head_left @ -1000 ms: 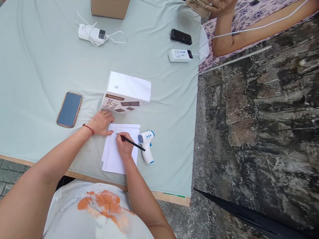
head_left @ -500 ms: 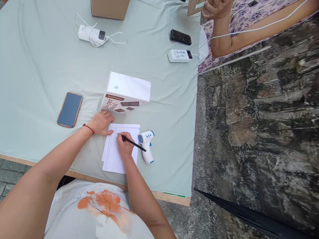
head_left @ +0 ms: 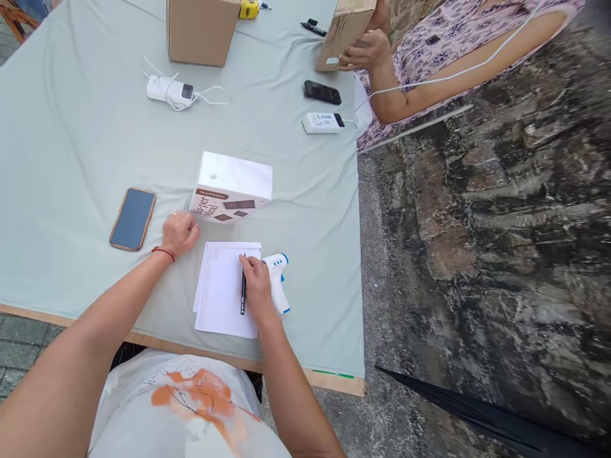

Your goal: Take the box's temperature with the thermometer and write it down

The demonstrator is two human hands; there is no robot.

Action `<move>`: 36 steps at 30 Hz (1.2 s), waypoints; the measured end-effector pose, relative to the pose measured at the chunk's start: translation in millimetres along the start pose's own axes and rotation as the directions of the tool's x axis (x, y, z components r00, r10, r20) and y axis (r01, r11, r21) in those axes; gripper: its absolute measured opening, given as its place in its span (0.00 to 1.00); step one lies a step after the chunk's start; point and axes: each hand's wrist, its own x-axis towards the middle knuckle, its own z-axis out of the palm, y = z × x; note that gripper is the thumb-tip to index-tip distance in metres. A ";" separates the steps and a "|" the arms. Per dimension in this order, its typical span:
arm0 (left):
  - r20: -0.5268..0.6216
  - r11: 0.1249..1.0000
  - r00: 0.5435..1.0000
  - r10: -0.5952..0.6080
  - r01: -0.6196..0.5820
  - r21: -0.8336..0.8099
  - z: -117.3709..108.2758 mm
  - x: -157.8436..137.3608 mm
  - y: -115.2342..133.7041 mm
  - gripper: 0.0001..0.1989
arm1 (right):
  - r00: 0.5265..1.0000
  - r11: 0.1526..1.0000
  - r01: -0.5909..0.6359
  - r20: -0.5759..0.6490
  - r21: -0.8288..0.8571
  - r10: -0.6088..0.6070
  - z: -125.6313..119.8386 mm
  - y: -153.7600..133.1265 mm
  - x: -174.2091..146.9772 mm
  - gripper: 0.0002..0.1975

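My right hand (head_left: 258,286) grips a black pen (head_left: 243,298) over the right side of some stacked paper sheets (head_left: 222,302), which carry rows of small writing along the left edge. Its wrist is close beside a white and blue infrared thermometer (head_left: 279,294), partly covering it. My left hand (head_left: 180,233) rests on the cloth with its fingers curled into a loose fist, and nothing shows in it. Just beyond it stands a white carton (head_left: 236,173) marked "Super Meal". A phone (head_left: 132,219) lies face up to the left of that hand.
Farther back are a white power bank with a cable (head_left: 167,91), a brown cardboard box (head_left: 203,32) and a yellow tape measure (head_left: 248,9). Across the table a co-worker's hand (head_left: 367,51) holds a cardboard piece (head_left: 344,32), near a black device (head_left: 323,92) and another white power bank (head_left: 324,123).
My left hand has drawn off the paper and curled up. My right hand has shifted right, the pen turning to point upright along the sheet. The co-worker's cardboard shows more fully.
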 end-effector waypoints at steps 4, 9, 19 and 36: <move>-0.119 0.969 0.977 -0.178 0.153 -0.195 2.4 6.0 -4.3 0.29 | 0.986 0.957 0.159 0.091 -0.242 -0.141 -0.4 -1.1 -7.4 0.23; 0.146 0.920 0.960 -0.237 0.270 -0.283 -4.3 20.7 0.5 0.53 | 0.972 0.898 0.234 0.117 -0.374 -0.204 2.2 -2.7 -7.1 0.23; 0.280 0.857 0.903 -0.327 0.408 -0.315 -24.9 42.7 2.9 0.37 | 0.995 0.941 0.018 -0.087 -0.338 -0.050 -33.1 -9.8 -6.7 0.21; 0.111 0.910 0.968 -0.224 0.249 -0.330 -15.0 18.7 1.5 0.30 | 0.820 0.343 -0.444 0.222 0.828 0.527 -15.4 -82.0 43.1 0.22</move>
